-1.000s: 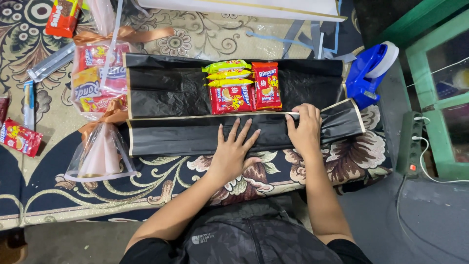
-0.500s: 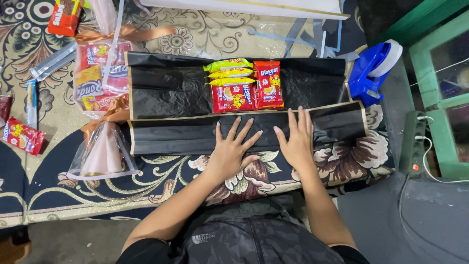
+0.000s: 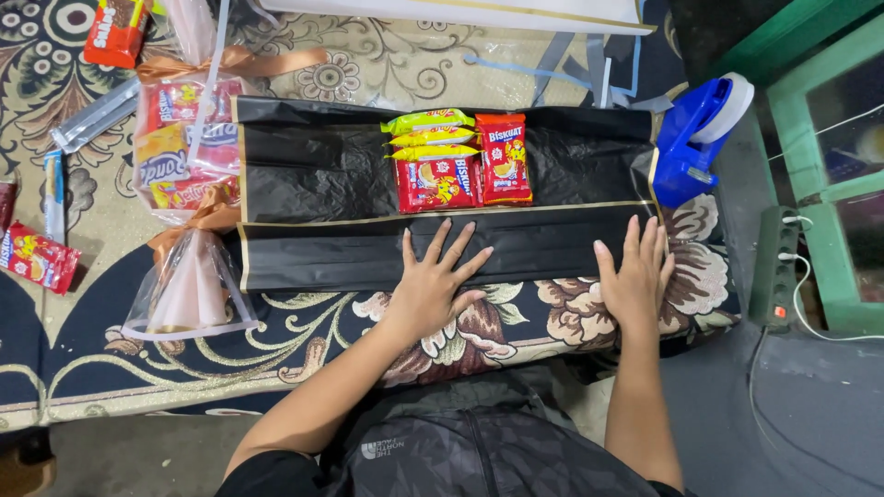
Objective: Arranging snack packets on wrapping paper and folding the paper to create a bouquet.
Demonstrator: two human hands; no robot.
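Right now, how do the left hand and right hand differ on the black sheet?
The left hand lies near the middle of the folded black wrapping sheet, fingers spread wide; the right hand lies near the sheet's right end, fingers close together. The left hand angles rightward; the right points straight up. Both lie flat, palms down, on the near fold.

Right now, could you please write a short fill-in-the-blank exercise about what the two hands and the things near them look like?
1. Both hands press flat on the folded edge of a ______ wrapping sheet with a gold border.
2. The snack packets lie ______ the left hand, farther from the person.
3. The right hand is nearest to a ______ tape dispenser.

Missing words: black; above; blue
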